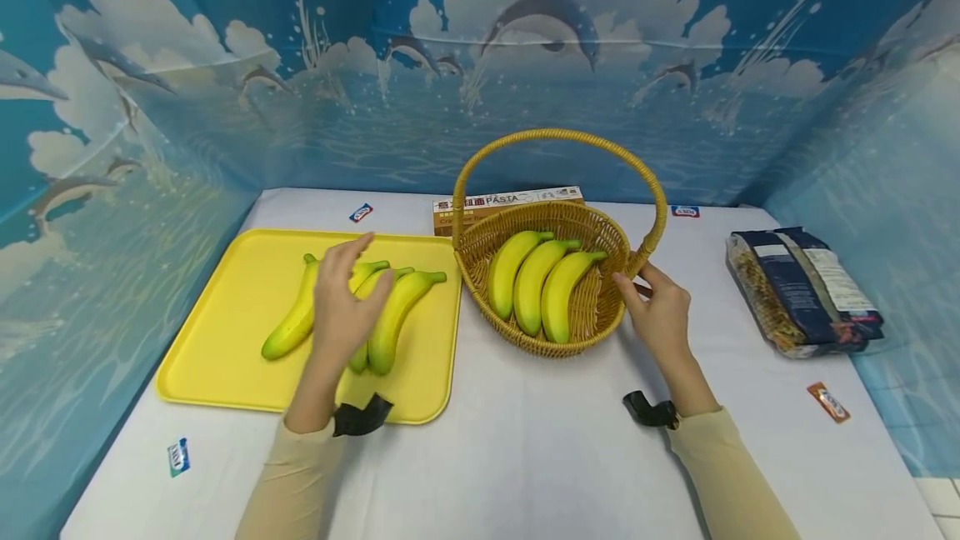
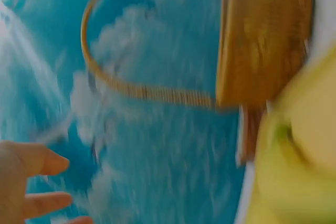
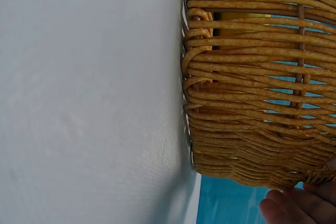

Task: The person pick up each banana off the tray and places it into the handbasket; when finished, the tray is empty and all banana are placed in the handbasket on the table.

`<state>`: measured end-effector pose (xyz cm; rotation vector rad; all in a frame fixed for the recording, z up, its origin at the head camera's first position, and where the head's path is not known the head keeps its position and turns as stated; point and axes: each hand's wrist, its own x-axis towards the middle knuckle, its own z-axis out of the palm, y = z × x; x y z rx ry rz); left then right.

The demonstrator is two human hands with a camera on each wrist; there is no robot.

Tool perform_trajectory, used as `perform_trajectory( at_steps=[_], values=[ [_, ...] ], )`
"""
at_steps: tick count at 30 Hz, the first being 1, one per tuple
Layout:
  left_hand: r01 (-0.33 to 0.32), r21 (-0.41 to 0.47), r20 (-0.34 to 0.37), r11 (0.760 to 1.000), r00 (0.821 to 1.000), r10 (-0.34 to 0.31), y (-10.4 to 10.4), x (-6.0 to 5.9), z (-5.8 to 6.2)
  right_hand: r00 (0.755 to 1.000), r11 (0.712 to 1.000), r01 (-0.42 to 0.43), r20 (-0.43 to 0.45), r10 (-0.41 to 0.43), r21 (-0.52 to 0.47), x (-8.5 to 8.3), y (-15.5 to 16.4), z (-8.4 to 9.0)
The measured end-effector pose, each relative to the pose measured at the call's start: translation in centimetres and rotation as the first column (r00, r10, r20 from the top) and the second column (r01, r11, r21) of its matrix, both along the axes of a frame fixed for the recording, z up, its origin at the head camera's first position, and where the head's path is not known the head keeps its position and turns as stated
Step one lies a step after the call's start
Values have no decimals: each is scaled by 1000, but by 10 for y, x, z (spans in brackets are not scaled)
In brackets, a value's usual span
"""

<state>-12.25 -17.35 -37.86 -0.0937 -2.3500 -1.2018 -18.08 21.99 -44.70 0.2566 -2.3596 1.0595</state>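
- Hovering over the bananas on the tray [image 1: 390,319], my left hand [image 1: 347,298] is spread with its fingers relaxed and gripping nothing; the head view shows the palm right above the middle of the bunch, and I cannot tell whether it touches the fruit yet.
- These bananas lie on the yellow tray [image 1: 225,340] on my left side of the surface [image 1: 525,440], their long axis slanting from near-left up to far-right, stems pointing toward the basket [image 1: 480,252].
- My left hand is by far the nearer one to them; my judgement is that the grasp has to come across that slant, fingers wrapping the bunch at mid-length.
- My right hand [image 1: 658,315] rests at the basket's right rim, where the handle [image 1: 558,137] meets the weave, fingers lightly curled against the wicker; the right wrist view shows fingertips [image 3: 294,207] just below the woven wall.
- The basket stands just right of the tray, nearly touching its edge, already holding three bananas in the basket [image 1: 536,282] with the same slant.
- Farther back, a pasta box [image 1: 495,205] lies behind the basket, and a dark pasta bag [image 1: 802,290] lies well apart to the right.
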Motion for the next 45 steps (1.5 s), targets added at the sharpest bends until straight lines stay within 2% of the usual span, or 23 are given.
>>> perform_trajectory(
  at_steps=[4, 6, 9, 12, 19, 27, 33, 38, 42, 45],
  values=[
    [-147, 66, -18, 987, 989, 148, -62, 1, -16, 1000, 1000, 4, 5, -4, 1, 0, 2, -1],
    [-206, 86, 20, 975, 979, 205, -85, 2, -25, 1000, 1000, 6, 9, -6, 1, 0, 3, -1],
    [-258, 96, 104, 961, 963, 248, -110, 4, -36, 1000, 1000, 6, 14, -6, 4, 0, 2, 0],
    [-270, 98, 181, 958, 951, 250, -124, 6, -44, 1000, 1000, 7, 18, -7, 5, 1, 1, 0],
    [-207, 115, 366, 972, 918, 152, -142, 7, -69, 1000, 1000, 13, 15, -13, 6, -1, 1, -2],
    [-159, 98, 480, 982, 872, 93, -154, 7, -96, 1000, 1000, 3, 6, -3, 10, 0, 1, -3],
    [-128, 68, 509, 989, 857, 76, -154, 5, -103, 1000, 1000, -1, -2, 1, 0, 0, 1, -2],
    [-114, 105, 530, 988, 847, 42, -155, 7, -104, 1000, 1000, -1, 4, 1, -5, 0, 0, -1],
    [-124, 119, 531, 985, 847, 42, -155, 7, -104, 1000, 1000, 2, 11, -2, -4, 0, 0, -1],
    [-164, 116, 508, 980, 857, 83, -152, 5, -102, 1000, 1000, 3, 10, -3, -1, 0, 0, -1]
  ],
)
